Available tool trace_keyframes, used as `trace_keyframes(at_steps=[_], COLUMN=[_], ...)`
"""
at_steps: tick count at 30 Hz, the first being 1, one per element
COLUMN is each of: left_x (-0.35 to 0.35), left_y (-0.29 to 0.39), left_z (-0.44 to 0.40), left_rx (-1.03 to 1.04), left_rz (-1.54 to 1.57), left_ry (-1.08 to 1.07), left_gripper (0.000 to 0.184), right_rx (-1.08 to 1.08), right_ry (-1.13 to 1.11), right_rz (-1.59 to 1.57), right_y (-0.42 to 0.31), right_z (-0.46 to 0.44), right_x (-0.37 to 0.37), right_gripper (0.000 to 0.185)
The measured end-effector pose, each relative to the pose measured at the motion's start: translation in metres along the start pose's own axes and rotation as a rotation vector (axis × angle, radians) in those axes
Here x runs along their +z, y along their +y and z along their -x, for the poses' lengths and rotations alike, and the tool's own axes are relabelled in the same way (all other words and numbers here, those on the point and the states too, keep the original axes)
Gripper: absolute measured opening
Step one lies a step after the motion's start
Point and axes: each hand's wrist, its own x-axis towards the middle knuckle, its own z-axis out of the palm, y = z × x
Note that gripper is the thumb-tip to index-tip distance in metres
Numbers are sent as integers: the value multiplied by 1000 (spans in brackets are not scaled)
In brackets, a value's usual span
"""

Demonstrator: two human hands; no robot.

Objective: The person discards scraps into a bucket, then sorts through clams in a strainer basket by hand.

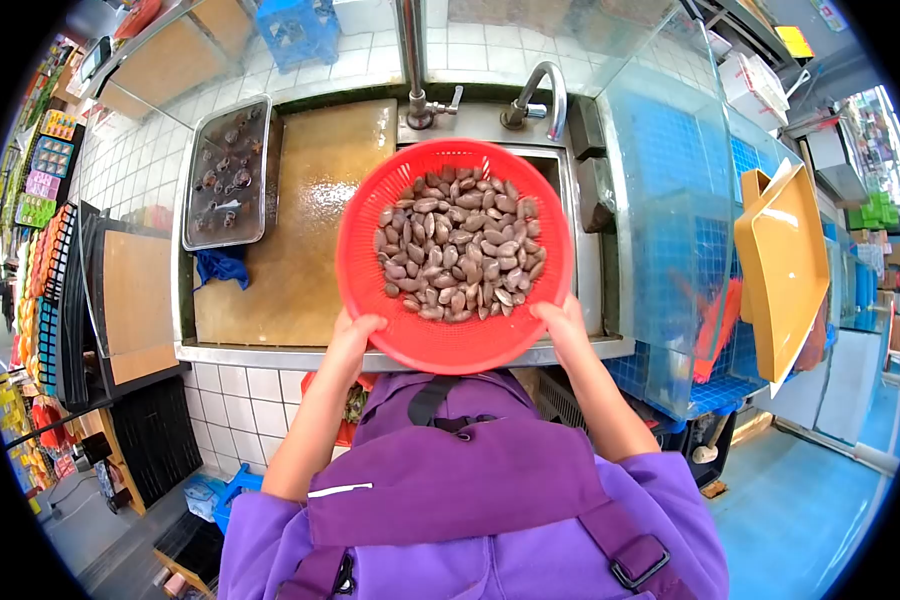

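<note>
A round red plastic colander (450,350) is held up in front of me, over the sink's front edge. Brown-shelled clams (460,245) cover much of its bottom. My left hand (355,338) grips the near left rim, thumb over the top and fingers hidden underneath. On the near right rim my right hand (562,322) holds it the same way. Behind the colander stand a curved metal faucet (548,95) and an upright pipe with a tap (422,108).
A wet tan board (310,240) lies left of the colander. On it are a clear tray (228,170) of dark shellfish and a blue cloth (220,268). Glass tank walls (665,200) rise at right, with a yellow tray (785,265) leaning beyond them.
</note>
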Motion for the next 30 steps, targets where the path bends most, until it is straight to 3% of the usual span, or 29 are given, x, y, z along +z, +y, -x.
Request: trace_keyframes(at_steps=[3, 4, 5, 7, 9, 15, 17, 18, 19, 23, 25, 28, 30], left_x=[-3, -10, -7, 4, 4, 9, -8, -7, -1, -5, 0, 2, -6], left_y=[-14, -32, -24, -4, 0, 3, -33, -34, -25, -14, -5, -17, -48], left_z=[3, -16, -23, -37, -28, 22, -3, -19, -27, -17, 5, 23, -5], left_rx=[92, 60, 55, -199, -185, -24, -10, -99, -187, -220, -207, -50, -78], left_rz=[1, -68, -69, -77, -47, 114, -12, -17, -21, 18, -18, 61, 15], left_ry=[19, 76, 71, 28, 42, 40, 52, 77, 103, 30, 47, 63, 74], left_gripper=[40, 36, 36, 29, 28, 42, 40, 35, 30, 30, 32, 30, 29], right_rx=[-96, -92, -29, 157, 166, -80, -38, 57, 56, 282, 12, 4, -30], right_ry=[-5, 23, -9, 63, 15, 16, -10, 28, 29, 7, -52, -19, 11], right_rz=[-111, -23, -50, -49, -62, -80, -84, 0, 3, 10, -33, -47, -57], right_y=[-4, 24, 39, 37, 24, 1, 38, 50, 49, 26, 21, 21, 46], right_z=[14, -6, -22, -34, -32, 7, -11, -24, -27, -18, -5, 6, -8], right_x=[6, -1, -4, -2, -3, 3, -9, -7, -7, 0, 0, -2, -5], right_gripper=[43, 44, 41, 37, 34, 40, 40, 40, 40, 38, 38, 39, 38])
